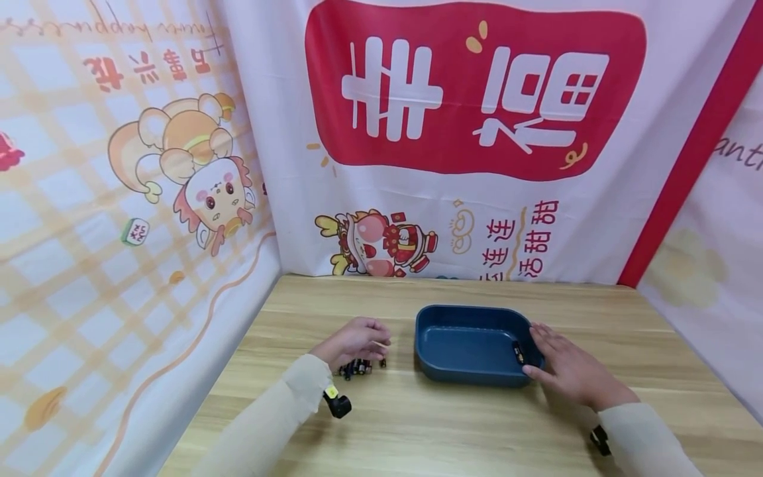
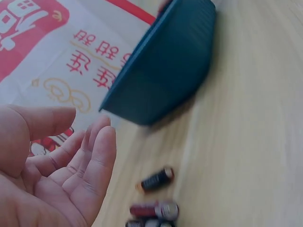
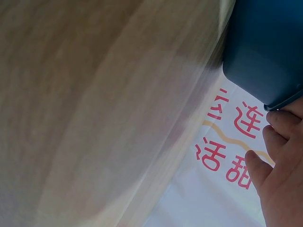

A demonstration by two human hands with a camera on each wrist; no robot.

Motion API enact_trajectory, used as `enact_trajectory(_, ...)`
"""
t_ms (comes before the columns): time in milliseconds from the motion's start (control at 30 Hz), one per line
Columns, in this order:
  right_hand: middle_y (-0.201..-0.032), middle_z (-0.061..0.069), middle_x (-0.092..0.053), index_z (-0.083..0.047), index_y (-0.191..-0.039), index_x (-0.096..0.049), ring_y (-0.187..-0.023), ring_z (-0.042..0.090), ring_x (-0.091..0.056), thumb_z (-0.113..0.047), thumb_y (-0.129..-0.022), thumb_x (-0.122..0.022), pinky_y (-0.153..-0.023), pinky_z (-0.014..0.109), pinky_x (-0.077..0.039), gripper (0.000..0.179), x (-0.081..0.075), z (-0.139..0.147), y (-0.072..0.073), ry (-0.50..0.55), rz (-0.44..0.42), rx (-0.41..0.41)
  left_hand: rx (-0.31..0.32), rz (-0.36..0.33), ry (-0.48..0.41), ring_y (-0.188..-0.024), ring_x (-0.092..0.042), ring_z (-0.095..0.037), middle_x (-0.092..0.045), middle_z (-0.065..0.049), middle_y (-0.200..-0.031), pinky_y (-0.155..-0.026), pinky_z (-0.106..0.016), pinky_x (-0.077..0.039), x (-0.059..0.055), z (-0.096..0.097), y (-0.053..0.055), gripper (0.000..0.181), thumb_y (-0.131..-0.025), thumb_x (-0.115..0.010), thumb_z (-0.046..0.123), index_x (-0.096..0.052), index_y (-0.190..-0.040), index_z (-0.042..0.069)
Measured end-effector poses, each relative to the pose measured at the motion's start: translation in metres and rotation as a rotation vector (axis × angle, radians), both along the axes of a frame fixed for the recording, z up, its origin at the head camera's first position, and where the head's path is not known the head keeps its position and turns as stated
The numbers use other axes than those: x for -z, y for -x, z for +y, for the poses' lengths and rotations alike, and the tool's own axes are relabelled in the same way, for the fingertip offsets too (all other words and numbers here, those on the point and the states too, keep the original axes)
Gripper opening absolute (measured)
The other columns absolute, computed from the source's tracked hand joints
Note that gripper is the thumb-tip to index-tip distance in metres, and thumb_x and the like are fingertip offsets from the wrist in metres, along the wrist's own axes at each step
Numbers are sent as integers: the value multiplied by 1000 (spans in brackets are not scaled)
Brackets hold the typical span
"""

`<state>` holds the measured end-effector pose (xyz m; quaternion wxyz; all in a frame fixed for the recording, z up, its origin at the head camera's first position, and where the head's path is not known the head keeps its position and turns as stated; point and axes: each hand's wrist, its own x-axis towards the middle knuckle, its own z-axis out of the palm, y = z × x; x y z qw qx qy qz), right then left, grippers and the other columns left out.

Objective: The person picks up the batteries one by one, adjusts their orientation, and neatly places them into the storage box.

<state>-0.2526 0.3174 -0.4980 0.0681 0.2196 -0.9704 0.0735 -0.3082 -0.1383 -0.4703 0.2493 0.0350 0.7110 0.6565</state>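
A dark blue, rounded rectangular box [image 1: 471, 379] stands on the wooden table, with a black battery [image 1: 518, 352] inside at its right end. My right hand [image 1: 566, 368] rests against that end, its fingers spread along the rim; in the right wrist view the fingertips [image 3: 279, 120] touch the outer edge. To the left of the box, my left hand [image 1: 356, 341] hovers over a group of batteries [image 1: 360, 368], fingers loosely bent and nothing in them. Its palm shows bare in the left wrist view, beside a black battery [image 2: 158, 179] and a dark red one [image 2: 154, 209].
The wooden table [image 1: 417, 430] meets a printed cloth [image 1: 286, 199] at the back, and more cloth hangs on both sides. A small black wrist camera [image 1: 338, 404] sits under the left sleeve, another [image 1: 599, 440] by the right sleeve.
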Motion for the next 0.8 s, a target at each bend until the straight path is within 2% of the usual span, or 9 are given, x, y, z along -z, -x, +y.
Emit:
enact_trajectory(200, -155, 20, -26, 5, -148, -31, -141, 40, -23, -61, -94, -49, -111, 57, -26, 88, -1, 0, -2, 14, -9, -4, -18, 33, 40, -86, -68, -30, -62, -27, -108, -76, -39, -60, 6, -20, -2, 23, -97, -60, 9, -56, -113, -7)
enact_trajectory(300, -156, 19, -25, 5, -149, -30, -142, 39, -23, -62, -94, -48, -111, 57, -26, 88, -1, 0, -2, 13, -14, 1, -58, 45, 48, -88, -67, -32, -62, -23, -106, -75, -38, -60, 6, -31, -1, 22, -96, -59, 7, -56, -113, -7)
enact_trajectory(400, -156, 20, -25, 5, -149, -29, -142, 39, -22, -61, -94, -48, -111, 57, -26, 88, -1, 0, -1, 15, -22, 2, -109, 40, 46, -91, -65, -34, -61, -23, -107, -80, -41, -58, 7, -44, 0, 22, -95, -60, 7, -56, -112, -6)
enact_trajectory(533, -156, 20, -25, 5, -149, -29, -142, 38, -22, -62, -94, -48, -112, 57, -26, 88, 0, -1, -1, 16, -21, -1, -138, 18, 52, -92, -65, -35, -60, -25, -109, -85, -45, -57, 9, -58, -1, 19, -95, -61, 7, -57, -109, -5)
enact_trajectory(633, -156, 20, -25, 5, -149, -29, -142, 38, -21, -61, -94, -48, -112, 57, -26, 88, 0, -1, -2, 13, -19, -4, -149, 12, 66, -86, -66, -30, -61, -24, -106, -79, -41, -59, 13, -66, -3, 18, -95, -62, 7, -58, -108, -5)
enact_trajectory(800, -156, 20, -25, 5, -149, -28, -142, 39, -21, -60, -95, -49, -111, 57, -26, 87, -1, -2, -4, 24, -28, -2, -178, -1, 83, -77, -65, -22, -63, -21, -100, -73, -36, -60, 21, -79, -8, 26, -94, -62, 7, -57, -114, -9)
